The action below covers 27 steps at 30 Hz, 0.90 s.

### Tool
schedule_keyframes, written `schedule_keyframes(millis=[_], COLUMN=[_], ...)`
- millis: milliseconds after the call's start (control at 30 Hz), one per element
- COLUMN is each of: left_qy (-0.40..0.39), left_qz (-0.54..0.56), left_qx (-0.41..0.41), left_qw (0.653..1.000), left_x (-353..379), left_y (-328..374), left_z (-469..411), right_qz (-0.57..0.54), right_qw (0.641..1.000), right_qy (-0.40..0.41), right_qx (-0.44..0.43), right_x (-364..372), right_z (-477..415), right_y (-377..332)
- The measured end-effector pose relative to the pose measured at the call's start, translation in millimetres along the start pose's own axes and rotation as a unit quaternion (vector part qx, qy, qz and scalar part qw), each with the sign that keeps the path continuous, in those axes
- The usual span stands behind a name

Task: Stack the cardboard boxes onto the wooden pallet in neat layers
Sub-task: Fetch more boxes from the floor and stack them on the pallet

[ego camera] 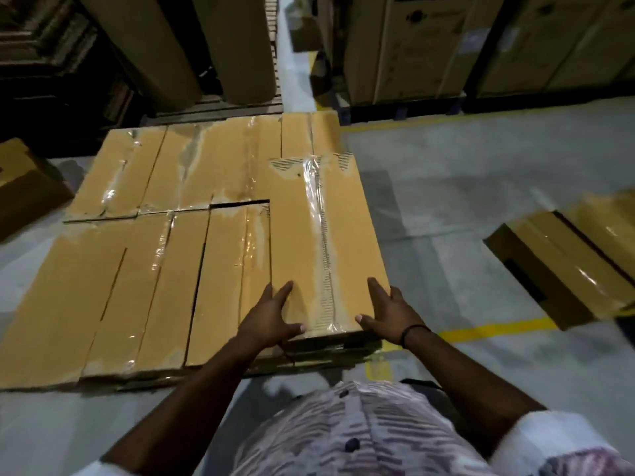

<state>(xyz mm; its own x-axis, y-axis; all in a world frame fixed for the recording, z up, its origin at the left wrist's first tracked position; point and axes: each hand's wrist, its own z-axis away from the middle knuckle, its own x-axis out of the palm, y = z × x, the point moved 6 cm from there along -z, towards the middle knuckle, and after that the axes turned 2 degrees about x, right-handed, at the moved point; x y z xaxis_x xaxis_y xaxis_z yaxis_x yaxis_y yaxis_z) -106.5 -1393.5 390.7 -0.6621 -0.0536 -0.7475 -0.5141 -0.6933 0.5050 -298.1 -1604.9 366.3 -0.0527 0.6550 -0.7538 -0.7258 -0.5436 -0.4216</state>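
A long taped cardboard box (323, 235) lies on top of a layer of flat cardboard boxes (144, 269) at the stack's right side, its near end toward me. My left hand (271, 316) rests on the box's near left corner with fingers straight and thumb along the front edge. On the near right corner my right hand (386, 312) lies the same way, with a dark band on its wrist. The pallet itself is hidden under the boxes.
More taped boxes (563, 266) lie on the grey floor to the right, beside a yellow floor line (494, 329). A brown box (24, 187) sits at the left. Tall cartons (422, 46) and upright rolls (240, 46) stand behind the stack.
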Motion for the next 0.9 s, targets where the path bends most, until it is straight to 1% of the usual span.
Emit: schedule_keyframes(millis=[100,200,333,400,533,667,900], left_qy=[0.02,0.037,0.086,0.097,0.092,0.112,0.091], left_qz=[0.014,0.019,0.027,0.037,0.032,0.038,0.021], left_qx=[0.004,-0.01,-0.025,-0.035,-0.067,-0.082,-0.071], left_qw=[1.0,0.999,0.996,0.994,0.993,0.99,0.993], left_x=[5,17,27,28,30,32,28], left_y=[-1,-8,-6,-3,0,5,13], left_z=[6,15,28,32,39,47,48], right_qz=[0.007,0.034,0.043,0.038,0.033,0.023,0.029], right_qw=[1.0,0.999,0.999,0.999,0.999,0.998,0.997], right_qy=[-0.008,-0.018,0.004,0.012,0.001,0.0,-0.002], right_qx=[0.007,-0.008,-0.018,-0.019,-0.038,-0.052,-0.065], right_x=[0,1,0,1,5,10,4], right_z=[8,11,14,19,35,42,38], right_y=[1,0,1,5,9,15,14])
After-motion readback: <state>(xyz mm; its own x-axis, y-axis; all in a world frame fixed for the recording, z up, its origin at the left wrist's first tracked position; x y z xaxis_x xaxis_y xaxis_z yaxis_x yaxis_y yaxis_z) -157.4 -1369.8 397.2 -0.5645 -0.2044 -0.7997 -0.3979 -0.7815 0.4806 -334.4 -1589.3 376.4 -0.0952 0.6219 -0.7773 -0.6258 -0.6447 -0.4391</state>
